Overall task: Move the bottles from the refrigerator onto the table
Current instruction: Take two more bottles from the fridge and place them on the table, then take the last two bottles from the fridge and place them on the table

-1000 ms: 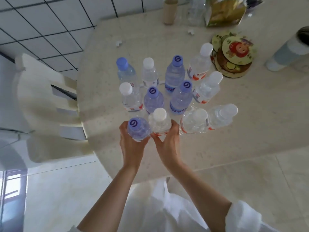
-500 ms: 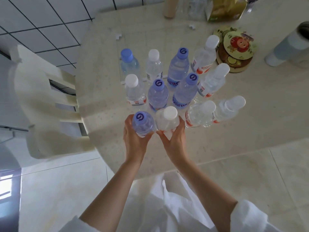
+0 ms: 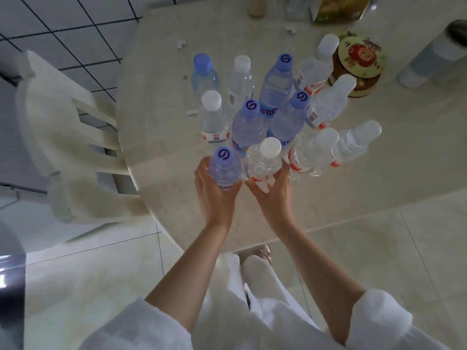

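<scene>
Several water bottles stand in a cluster on the round cream table (image 3: 328,198), some with blue caps, some with white. My left hand (image 3: 214,195) is wrapped around a blue-capped bottle (image 3: 225,166) at the near edge of the cluster. Right beside it stands a white-capped bottle (image 3: 265,160) with a red label, and my right hand (image 3: 273,195) holds it from the near side, fingers loose around its base. Both bottles rest upright on the table, touching each other. The refrigerator is out of sight.
A cream chair (image 3: 75,137) stands at the table's left. A round cartoon tin (image 3: 358,61) sits behind the bottles on the right, a grey-green cylinder (image 3: 429,56) further right. A yellow package (image 3: 338,8) and a jar (image 3: 256,6) stand at the far edge.
Both hands have stayed on the two nearest bottles. The view has shifted back and the bottles now sit a little farther in on the table.
</scene>
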Demonstrator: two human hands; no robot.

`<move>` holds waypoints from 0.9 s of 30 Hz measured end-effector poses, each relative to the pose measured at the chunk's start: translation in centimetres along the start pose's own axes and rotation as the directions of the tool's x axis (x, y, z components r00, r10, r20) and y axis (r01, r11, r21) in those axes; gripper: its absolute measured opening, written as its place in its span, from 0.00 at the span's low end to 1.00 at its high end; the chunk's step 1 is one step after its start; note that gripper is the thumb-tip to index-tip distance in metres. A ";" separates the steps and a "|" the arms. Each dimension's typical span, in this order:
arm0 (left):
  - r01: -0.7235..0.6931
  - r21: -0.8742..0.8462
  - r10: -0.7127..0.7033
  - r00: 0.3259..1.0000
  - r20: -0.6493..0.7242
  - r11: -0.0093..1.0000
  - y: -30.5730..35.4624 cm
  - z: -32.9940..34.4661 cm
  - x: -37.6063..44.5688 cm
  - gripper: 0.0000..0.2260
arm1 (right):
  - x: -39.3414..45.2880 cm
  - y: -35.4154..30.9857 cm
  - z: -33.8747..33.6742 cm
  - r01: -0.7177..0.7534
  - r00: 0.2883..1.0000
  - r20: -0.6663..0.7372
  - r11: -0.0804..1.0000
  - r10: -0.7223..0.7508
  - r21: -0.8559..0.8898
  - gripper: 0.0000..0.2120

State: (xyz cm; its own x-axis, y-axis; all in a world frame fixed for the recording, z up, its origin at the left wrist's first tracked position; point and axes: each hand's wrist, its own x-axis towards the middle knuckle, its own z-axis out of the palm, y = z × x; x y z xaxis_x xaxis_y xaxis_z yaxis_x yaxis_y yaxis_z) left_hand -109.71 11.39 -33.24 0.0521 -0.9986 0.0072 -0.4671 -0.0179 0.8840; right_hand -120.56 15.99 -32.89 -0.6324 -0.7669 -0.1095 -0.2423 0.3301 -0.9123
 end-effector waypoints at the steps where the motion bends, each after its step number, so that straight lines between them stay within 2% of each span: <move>1: 0.008 0.000 -0.008 1.000 0.019 1.000 0.0 -0.1 0.0 0.33 | 0.0 0.0 -0.1 -0.005 1.000 0.007 1.000 0.005 0.003 0.40; 7: 0.061 -0.003 -0.060 0.987 0.146 0.998 0.2 -1.9 -0.6 0.32 | -0.7 0.2 -1.0 0.023 0.997 0.079 0.996 -0.017 -0.082 0.30; 11: 0.095 0.058 -0.097 0.995 0.025 0.994 0.7 -3.1 -1.8 0.27 | -2.4 0.5 -2.2 0.079 0.993 0.103 0.985 -0.064 -0.153 0.28; 14: 0.127 0.090 -0.126 0.992 -0.017 0.988 1.2 -3.9 -4.1 0.23 | -4.7 1.3 -3.5 0.116 0.986 0.138 0.977 -0.092 -0.180 0.27; 19: 0.211 0.114 -0.202 0.975 -0.091 0.971 1.0 -5.8 -12.3 0.11 | -10.3 3.1 -7.0 0.227 0.952 0.249 0.955 -0.176 -0.193 0.22; 23: 0.204 0.165 -0.183 0.974 -0.131 0.965 0.1 -8.0 -21.0 0.10 | -15.9 4.3 -9.8 0.314 0.888 0.408 0.927 -0.211 -0.205 0.20; 27: 0.211 0.213 -0.183 0.972 -0.145 0.954 -0.8 -11.1 -28.3 0.10 | -21.0 4.7 -12.1 0.339 0.825 0.531 0.921 -0.194 -0.190 0.20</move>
State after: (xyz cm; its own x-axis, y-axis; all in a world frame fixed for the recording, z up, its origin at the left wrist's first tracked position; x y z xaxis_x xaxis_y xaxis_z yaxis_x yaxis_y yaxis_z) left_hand -101.04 40.17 -28.94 0.2641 -0.9606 -0.0866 -0.6223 -0.2383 0.7456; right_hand -117.32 40.24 -30.08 -0.0842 -0.9889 -0.1227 -0.5776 0.1488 -0.8026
